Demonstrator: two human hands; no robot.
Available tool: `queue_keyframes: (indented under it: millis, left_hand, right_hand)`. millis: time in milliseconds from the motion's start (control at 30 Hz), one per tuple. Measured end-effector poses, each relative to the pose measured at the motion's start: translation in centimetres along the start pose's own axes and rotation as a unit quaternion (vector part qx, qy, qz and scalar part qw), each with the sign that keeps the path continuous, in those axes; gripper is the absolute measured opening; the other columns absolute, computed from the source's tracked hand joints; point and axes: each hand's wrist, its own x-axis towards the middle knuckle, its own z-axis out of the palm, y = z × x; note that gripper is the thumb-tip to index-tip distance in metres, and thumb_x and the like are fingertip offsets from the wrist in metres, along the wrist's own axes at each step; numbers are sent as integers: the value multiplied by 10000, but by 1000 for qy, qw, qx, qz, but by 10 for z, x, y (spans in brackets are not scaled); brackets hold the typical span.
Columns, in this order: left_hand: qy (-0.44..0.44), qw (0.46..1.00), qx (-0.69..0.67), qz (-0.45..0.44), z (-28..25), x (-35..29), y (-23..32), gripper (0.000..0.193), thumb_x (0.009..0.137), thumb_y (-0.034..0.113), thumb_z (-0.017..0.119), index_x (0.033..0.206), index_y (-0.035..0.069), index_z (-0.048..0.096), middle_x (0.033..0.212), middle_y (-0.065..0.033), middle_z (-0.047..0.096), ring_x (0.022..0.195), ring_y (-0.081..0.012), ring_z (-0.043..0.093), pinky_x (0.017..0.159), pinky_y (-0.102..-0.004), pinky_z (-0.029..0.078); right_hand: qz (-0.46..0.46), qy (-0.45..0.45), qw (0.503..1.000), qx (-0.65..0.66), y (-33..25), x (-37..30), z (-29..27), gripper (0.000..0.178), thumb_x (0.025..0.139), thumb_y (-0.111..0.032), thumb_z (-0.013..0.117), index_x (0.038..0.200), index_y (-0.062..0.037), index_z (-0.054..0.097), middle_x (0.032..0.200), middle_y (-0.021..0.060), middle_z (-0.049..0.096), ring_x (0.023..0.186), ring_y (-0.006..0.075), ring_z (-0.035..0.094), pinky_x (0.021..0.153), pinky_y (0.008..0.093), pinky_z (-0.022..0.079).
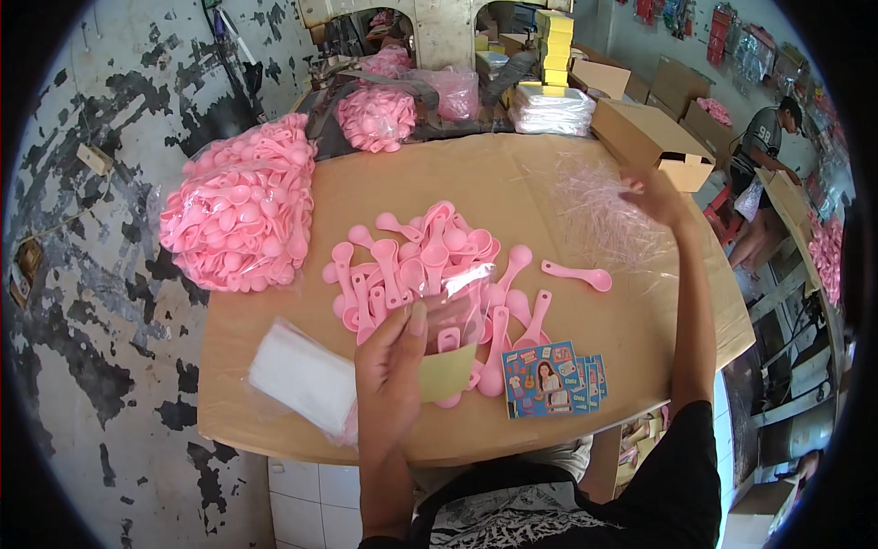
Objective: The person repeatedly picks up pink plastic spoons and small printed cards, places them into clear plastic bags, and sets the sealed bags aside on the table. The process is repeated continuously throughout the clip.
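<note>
Our left hand (391, 352), thumb up above the pink spoons (437, 240), pinches a clear bag (465, 309) with a yellowish card (448, 373). Our right arm stretches forward, its blurred hand (651, 194) over clear strips (590, 215); we cannot tell its grip. Brown desk (631, 343) surface spans from blue cards (551, 382) to the right edge.

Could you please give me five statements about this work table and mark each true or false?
1. The left hand holds a clear bag and a yellowish card. True.
2. The right hand is pressed into the pink spoon pile. False: the right hand is by the thin strips.
3. One loose spoon lies right of the pile. True.
4. The large spoon bag stands at the table's right. False: the large spoon bag is at the left.
5. The blue cards lie right of the white packet. True.
</note>
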Motion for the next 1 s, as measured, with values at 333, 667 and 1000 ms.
queue_keyframes:
  millis: [333, 667, 1000]
  left_hand:
    - [-92, 994, 6, 61, 34, 24, 12, 430, 1040, 249, 334, 1335, -46, 436, 1297, -188, 539, 1142, -263, 575, 922, -354, 511]
    - [-27, 999, -24, -2, 27, 16, -6, 388, 1036, 229, 388, 1309, -22, 499, 1231, -99, 589, 1067, -129, 592, 848, -247, 513]
    - [-141, 989, 24, -42, 5, 18, -4, 276, 977, 111, 492, 1221, 0, 559, 1001, -77, 656, 878, -115, 648, 694, -232, 548]
  right_hand:
    - [-84, -161, 772, 609, -210, -22, -96, 250, 870, -118, 684, 1091, -5, 658, 796, 33, 685, 707, 64, 614, 632, 223, 500]
    - [-26, -177, 695, 696, -218, -31, -77, 211, 878, -54, 664, 1088, -32, 682, 872, 53, 712, 699, 35, 601, 624, 211, 502]
    - [52, -150, 648, 745, -211, -36, -69, 206, 871, 18, 626, 1052, -34, 708, 819, 36, 667, 715, 54, 590, 614, 221, 490]
